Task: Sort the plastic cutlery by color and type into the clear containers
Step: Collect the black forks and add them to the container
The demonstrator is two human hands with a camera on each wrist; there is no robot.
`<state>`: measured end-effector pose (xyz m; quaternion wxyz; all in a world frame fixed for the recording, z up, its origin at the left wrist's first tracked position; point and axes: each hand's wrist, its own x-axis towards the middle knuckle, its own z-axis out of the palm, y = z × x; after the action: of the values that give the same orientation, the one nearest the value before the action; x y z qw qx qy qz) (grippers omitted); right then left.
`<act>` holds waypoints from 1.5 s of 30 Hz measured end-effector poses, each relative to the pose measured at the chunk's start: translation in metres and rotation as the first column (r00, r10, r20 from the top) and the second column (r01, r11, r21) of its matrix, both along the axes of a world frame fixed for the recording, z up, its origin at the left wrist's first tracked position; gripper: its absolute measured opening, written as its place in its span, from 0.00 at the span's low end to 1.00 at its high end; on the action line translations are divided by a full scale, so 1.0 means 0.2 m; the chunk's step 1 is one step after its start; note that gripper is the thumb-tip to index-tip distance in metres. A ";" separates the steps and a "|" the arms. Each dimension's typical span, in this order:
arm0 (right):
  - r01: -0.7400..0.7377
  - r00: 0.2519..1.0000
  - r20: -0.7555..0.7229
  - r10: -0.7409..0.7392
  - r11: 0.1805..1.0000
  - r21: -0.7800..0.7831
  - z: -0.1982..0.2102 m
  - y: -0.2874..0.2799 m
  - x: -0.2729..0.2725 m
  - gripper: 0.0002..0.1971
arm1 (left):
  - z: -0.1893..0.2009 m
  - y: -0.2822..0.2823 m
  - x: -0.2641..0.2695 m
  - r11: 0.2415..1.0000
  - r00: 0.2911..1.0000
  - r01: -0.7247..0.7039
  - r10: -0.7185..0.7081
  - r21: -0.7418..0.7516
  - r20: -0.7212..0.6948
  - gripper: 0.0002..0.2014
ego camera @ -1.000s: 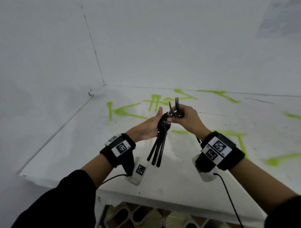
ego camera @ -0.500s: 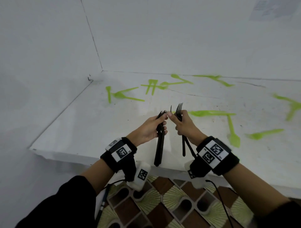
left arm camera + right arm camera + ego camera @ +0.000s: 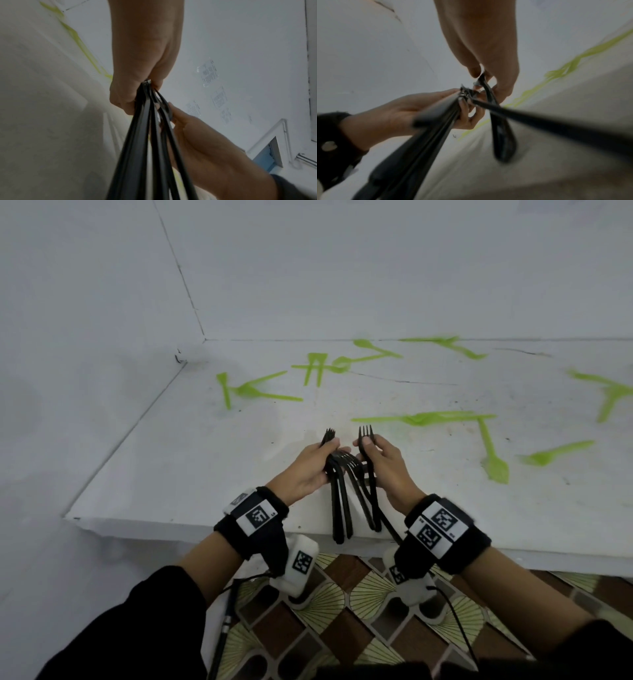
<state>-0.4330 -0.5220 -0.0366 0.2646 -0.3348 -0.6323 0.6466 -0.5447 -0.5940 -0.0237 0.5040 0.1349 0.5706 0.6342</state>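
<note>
**Black forks split between two hands at the tabletop edge**

The person holds black plastic cutlery in both hands above the near edge of the white tabletop [image 3: 191,460]. The left hand [image 3: 308,470] has its fingers curled round a bundle of black forks [image 3: 339,508], tines up and handles hanging past the edge. The right hand [image 3: 387,467] pinches a smaller group of black forks [image 3: 368,440] near the necks, thumb on top, handles splayed downward. The two bunches touch or cross between the hands; the wrist views are too blurred to tell which piece belongs to which grip.

A second ago all the black pieces sat in one cluster clasped between both hands. Half a second ago they had been pulled into two separate bunches with a gap between them. Now the hands have closed up again and dropped nearer the person, so the handles overhang the tabletop edge and the patterned floor [image 3: 342,628] shows below. This looks like regrouping: the person appears to be checking and squaring the black forks into one type set before putting them away.

Green cutlery [image 3: 424,418] lies scattered over the far and right parts of the tabletop, untouched, including a spoon-like piece [image 3: 496,470] and a cluster near the corner [image 3: 253,388]. No clear container is in view, so nothing can be judged as sorted; the placing step is likely ahead, and the green pieces remain to be gathered.
</note>
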 end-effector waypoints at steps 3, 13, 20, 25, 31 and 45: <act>-0.018 0.997 0.074 0.012 0.997 0.073 -0.03 0.01 -0.01 0.09 | -0.01 0.00 0.02 1.000 1.000 -0.013 0.013 0.014 -0.001 0.10; 0.190 0.975 0.081 -0.209 0.963 0.192 0.00 0.07 -0.08 0.09 | 0.03 0.06 0.03 0.997 0.994 0.073 -0.071 0.018 -0.088 0.08; 0.188 0.981 0.013 -0.196 0.954 0.236 0.03 0.09 -0.10 0.10 | 0.06 0.06 0.08 0.984 0.975 0.174 -0.166 0.043 -0.145 0.05; 0.137 0.990 -0.022 -0.136 0.988 0.068 0.05 0.06 -0.10 0.06 | 0.07 0.07 0.04 0.996 0.988 0.079 -0.072 0.040 -0.138 0.08; -0.049 0.998 0.056 0.043 0.992 0.116 0.05 0.04 -0.08 0.06 | 0.08 0.05 -0.01 0.996 0.986 0.060 -0.050 0.063 -0.157 0.07; -0.043 0.991 0.131 0.023 0.987 0.156 0.05 0.01 -0.09 0.09 | 0.05 0.02 -0.10 1.000 0.994 0.016 -0.015 0.007 -0.104 0.05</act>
<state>-0.4509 -0.5200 -0.0271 0.2381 -0.3434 -0.7029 0.5755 -0.5650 -0.5910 -0.0133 0.4779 0.1741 0.5927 0.6246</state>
